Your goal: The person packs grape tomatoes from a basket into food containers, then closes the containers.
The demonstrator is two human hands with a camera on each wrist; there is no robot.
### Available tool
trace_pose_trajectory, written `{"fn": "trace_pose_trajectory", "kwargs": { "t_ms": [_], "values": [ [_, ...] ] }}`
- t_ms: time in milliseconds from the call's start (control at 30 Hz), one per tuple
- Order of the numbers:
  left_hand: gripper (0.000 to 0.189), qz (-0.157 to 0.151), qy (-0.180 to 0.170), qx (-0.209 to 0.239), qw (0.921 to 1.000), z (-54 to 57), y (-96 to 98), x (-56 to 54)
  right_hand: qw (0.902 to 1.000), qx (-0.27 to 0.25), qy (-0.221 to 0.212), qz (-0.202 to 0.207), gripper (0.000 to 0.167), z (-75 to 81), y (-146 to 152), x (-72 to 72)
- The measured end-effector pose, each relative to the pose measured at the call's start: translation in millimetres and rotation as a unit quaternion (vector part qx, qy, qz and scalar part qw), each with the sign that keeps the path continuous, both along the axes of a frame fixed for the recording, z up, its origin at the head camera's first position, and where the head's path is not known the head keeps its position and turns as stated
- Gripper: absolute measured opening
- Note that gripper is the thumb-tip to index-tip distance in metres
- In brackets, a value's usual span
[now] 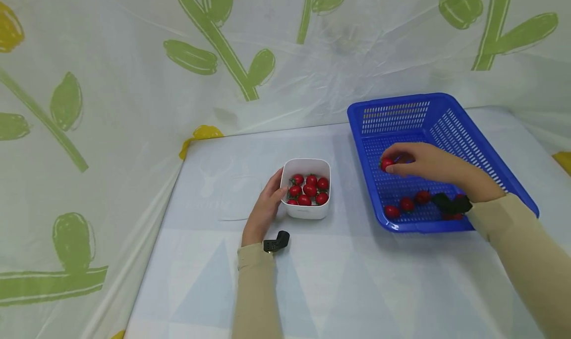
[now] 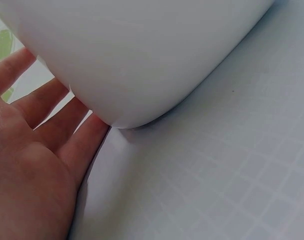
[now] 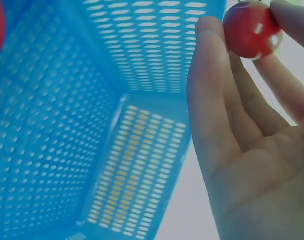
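Note:
My right hand (image 1: pixel 417 161) pinches a red cherry tomato (image 1: pixel 387 164) between thumb and fingertips above the blue basket. In the right wrist view the tomato (image 3: pixel 252 30) shows round and glossy at the fingertips. Several more cherry tomatoes (image 1: pixel 407 204) lie along the basket's near side, some partly hidden by the right wrist. Fairly straight fingers of my left hand (image 1: pixel 266 202) rest against the left side of a white square container (image 1: pixel 308 212), which holds several cherry tomatoes (image 1: pixel 310 190). The left wrist view shows those fingers touching the container's outer wall (image 2: pixel 141 60).
The blue perforated basket (image 1: pixel 367 173) stands right of the white container, with a gap of tablecloth between them. A pale patterned cloth (image 1: pixel 339 279) covers the table. Behind it hangs a white sheet (image 1: pixel 134 81) with green leaf prints.

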State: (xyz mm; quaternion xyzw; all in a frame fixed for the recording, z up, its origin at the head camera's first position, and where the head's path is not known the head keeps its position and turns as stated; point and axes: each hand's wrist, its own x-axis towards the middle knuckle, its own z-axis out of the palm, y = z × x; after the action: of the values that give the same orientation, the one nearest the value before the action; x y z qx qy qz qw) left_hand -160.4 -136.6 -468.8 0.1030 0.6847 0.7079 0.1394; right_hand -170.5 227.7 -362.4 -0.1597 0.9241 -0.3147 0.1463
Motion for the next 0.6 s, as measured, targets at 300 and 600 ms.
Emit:
{"fn": "trace_pose_trajectory", "kwargs": {
  "t_ms": [300, 600],
  "values": [
    [0.057, -0.001, 0.003, -0.001, 1.0, 1.0, -0.2, -0.1, 0.9961, -0.078, 0.032, -0.028, 0.032, 19.9, -20, 21.6],
    [0.05, -0.002, -0.007, -0.003, 1.0, 1.5, 0.0, 0.9, 0.9798, -0.176, 0.072, -0.062, 0.033, 24.6, -44, 39.4]
  ]
}}
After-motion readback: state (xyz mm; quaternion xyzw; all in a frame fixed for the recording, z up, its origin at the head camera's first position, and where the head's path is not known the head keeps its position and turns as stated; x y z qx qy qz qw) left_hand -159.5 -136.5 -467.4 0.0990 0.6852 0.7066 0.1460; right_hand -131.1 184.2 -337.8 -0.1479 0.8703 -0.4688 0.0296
